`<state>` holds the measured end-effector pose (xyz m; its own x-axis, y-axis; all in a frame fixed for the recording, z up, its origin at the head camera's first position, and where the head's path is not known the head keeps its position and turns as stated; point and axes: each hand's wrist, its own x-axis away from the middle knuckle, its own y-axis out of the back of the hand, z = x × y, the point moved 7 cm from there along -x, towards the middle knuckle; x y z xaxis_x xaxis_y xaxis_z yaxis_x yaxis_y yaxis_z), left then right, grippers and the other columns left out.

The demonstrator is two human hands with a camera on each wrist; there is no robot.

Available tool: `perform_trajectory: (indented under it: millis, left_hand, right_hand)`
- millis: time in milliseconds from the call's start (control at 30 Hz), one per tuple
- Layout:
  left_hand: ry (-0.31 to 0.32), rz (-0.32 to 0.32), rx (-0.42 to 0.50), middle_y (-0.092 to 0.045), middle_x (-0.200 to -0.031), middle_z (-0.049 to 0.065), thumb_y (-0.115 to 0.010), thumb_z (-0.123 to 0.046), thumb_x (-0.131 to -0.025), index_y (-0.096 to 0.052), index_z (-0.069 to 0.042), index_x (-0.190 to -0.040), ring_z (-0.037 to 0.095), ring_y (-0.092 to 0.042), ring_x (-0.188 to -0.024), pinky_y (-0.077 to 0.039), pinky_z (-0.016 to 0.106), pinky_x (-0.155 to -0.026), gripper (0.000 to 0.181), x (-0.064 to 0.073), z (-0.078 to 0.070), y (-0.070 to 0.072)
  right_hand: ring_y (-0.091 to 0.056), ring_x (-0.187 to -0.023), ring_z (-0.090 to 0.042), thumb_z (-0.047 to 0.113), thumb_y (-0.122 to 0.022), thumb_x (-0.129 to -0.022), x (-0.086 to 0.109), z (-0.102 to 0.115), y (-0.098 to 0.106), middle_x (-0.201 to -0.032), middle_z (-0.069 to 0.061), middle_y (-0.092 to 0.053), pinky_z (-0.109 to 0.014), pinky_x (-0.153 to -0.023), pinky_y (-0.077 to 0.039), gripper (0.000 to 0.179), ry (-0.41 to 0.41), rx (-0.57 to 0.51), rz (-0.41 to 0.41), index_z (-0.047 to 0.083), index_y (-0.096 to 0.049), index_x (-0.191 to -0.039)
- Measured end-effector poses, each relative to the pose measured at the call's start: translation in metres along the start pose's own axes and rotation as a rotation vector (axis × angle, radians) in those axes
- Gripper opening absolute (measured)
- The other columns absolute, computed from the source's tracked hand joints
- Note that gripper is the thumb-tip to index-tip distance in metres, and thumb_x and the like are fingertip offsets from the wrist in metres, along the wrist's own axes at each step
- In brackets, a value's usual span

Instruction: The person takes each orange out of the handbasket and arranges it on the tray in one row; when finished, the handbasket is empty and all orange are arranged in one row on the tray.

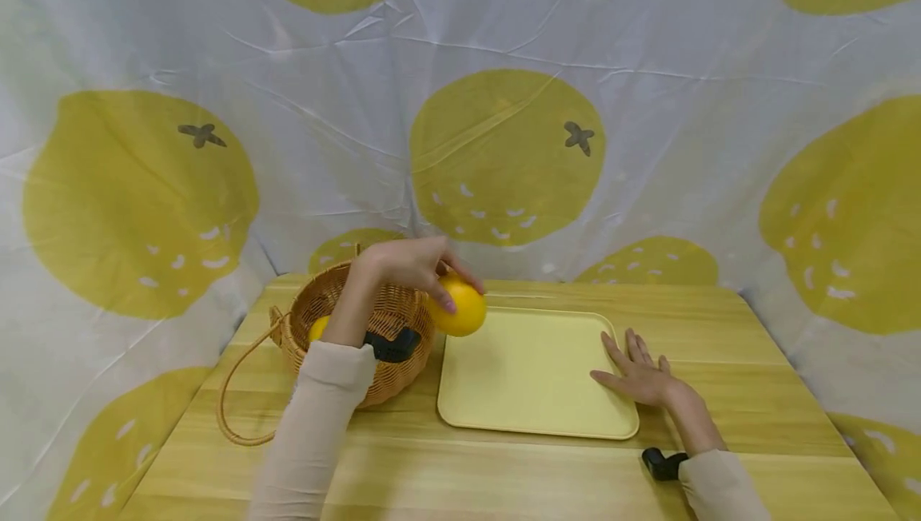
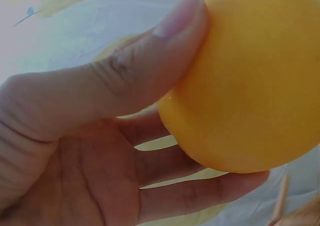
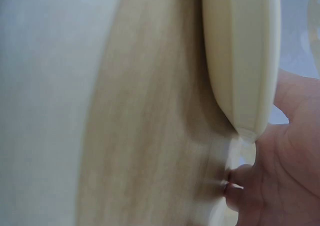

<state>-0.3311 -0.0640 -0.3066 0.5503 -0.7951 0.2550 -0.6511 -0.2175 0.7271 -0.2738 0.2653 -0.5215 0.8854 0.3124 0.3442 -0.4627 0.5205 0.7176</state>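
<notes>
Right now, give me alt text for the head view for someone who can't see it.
A left hand holds a round yellow object between a wicker basket and a pale yellow tray. The right hand rests at the tray's right edge on a wooden table, before a lemon-print cloth.

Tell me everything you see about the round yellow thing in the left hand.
The round yellow thing is ball-shaped, smooth and yellow-orange, like a citrus fruit; whether real or plastic, I can't tell. No stem or leaf shows. The left hand holds it raised between thumb and fingers. In the head view it appears beside the wicker basket, overlapping the far left corner of the tray.
</notes>
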Motion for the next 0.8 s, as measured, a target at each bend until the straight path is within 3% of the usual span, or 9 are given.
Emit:
perform_trajectory:
  millis: [100, 233, 367, 500, 633, 667, 733, 800]
  left_hand:
    - [0.026, 0.024, -0.003, -0.071, -0.135, 0.004, -0.082, -0.007, -0.087, -0.074, -0.014, -0.13, 0.022, -0.063, -0.125, -0.056, 0.033, -0.099, 0.045, -0.023, 0.007, -0.014]
    - [0.084, 0.032, -0.033, -0.07, -0.136, 0.004, -0.083, -0.007, -0.086, -0.077, -0.016, -0.127, 0.024, -0.059, -0.128, -0.058, 0.028, -0.093, 0.043, -0.051, 0.028, -0.032]
    - [0.177, 0.046, -0.045, -0.068, -0.138, 0.005, -0.084, -0.008, -0.085, -0.079, -0.02, -0.122, 0.017, -0.063, -0.107, -0.06, 0.027, -0.078, 0.039, -0.07, 0.051, -0.051]
    - [0.254, 0.047, -0.055, -0.065, -0.14, 0.008, -0.084, -0.008, -0.085, -0.08, -0.021, -0.12, 0.011, -0.059, -0.086, -0.058, 0.026, -0.068, 0.037, -0.079, 0.069, -0.061]
    - [0.269, 0.024, -0.019, -0.057, -0.151, 0.01, -0.081, -0.007, -0.089, -0.077, -0.021, -0.127, 0.011, -0.046, -0.078, -0.047, 0.021, -0.062, 0.04, -0.08, 0.078, -0.064]
    - [0.267, 0.019, -0.014, -0.055, -0.153, 0.01, -0.079, -0.007, -0.09, -0.076, -0.021, -0.129, 0.013, -0.044, -0.079, -0.043, 0.022, -0.062, 0.041, -0.079, 0.079, -0.064]
    - [0.258, 0.009, -0.034, -0.054, -0.155, 0.01, -0.078, -0.009, -0.092, -0.074, -0.023, -0.132, 0.013, -0.052, -0.088, -0.043, 0.021, -0.068, 0.042, -0.078, 0.08, -0.064]
    - [0.251, 0.005, -0.052, -0.054, -0.156, 0.01, -0.077, -0.011, -0.094, -0.072, -0.024, -0.134, 0.018, -0.06, -0.11, -0.048, 0.023, -0.08, 0.043, -0.078, 0.08, -0.063]
  right_hand:
    - [0.028, -0.151, -0.054, 0.062, -0.049, -0.103, -0.002, -0.001, 0.0, -0.163, -0.033, 0.031, -0.082, -0.103, 0.025, 0.096, -0.002, 0.01, 0.001, 0.015, 0.005, -0.167]
    - [0.025, -0.152, -0.054, 0.059, -0.048, -0.104, -0.003, -0.001, 0.0, -0.163, -0.034, 0.029, -0.083, -0.107, 0.021, 0.095, -0.028, 0.053, 0.004, 0.01, 0.003, -0.167]
    - [0.022, -0.152, -0.056, 0.056, -0.049, -0.105, -0.002, 0.0, 0.001, -0.163, -0.035, 0.027, -0.084, -0.108, 0.016, 0.094, -0.05, 0.085, 0.009, 0.008, 0.002, -0.167]
    - [0.023, -0.152, -0.056, 0.056, -0.048, -0.105, -0.001, 0.001, 0.001, -0.163, -0.035, 0.028, -0.084, -0.108, 0.017, 0.093, -0.043, 0.076, 0.008, 0.008, 0.003, -0.167]
    - [0.025, -0.151, -0.056, 0.057, -0.048, -0.105, -0.002, -0.002, 0.0, -0.163, -0.036, 0.029, -0.083, -0.105, 0.022, 0.094, -0.019, 0.044, -0.006, 0.009, 0.004, -0.167]
    - [0.025, -0.151, -0.056, 0.058, -0.048, -0.105, -0.001, -0.002, 0.0, -0.162, -0.036, 0.029, -0.083, -0.104, 0.023, 0.094, -0.013, 0.037, -0.007, 0.01, 0.004, -0.167]
    - [0.026, -0.151, -0.056, 0.059, -0.049, -0.104, -0.002, -0.004, -0.001, -0.163, -0.036, 0.029, -0.083, -0.103, 0.024, 0.095, -0.004, 0.03, -0.019, 0.013, 0.005, -0.167]
    - [0.026, -0.151, -0.056, 0.059, -0.048, -0.104, -0.002, -0.003, 0.0, -0.162, -0.036, 0.029, -0.083, -0.103, 0.024, 0.095, -0.003, 0.029, -0.018, 0.013, 0.005, -0.167]
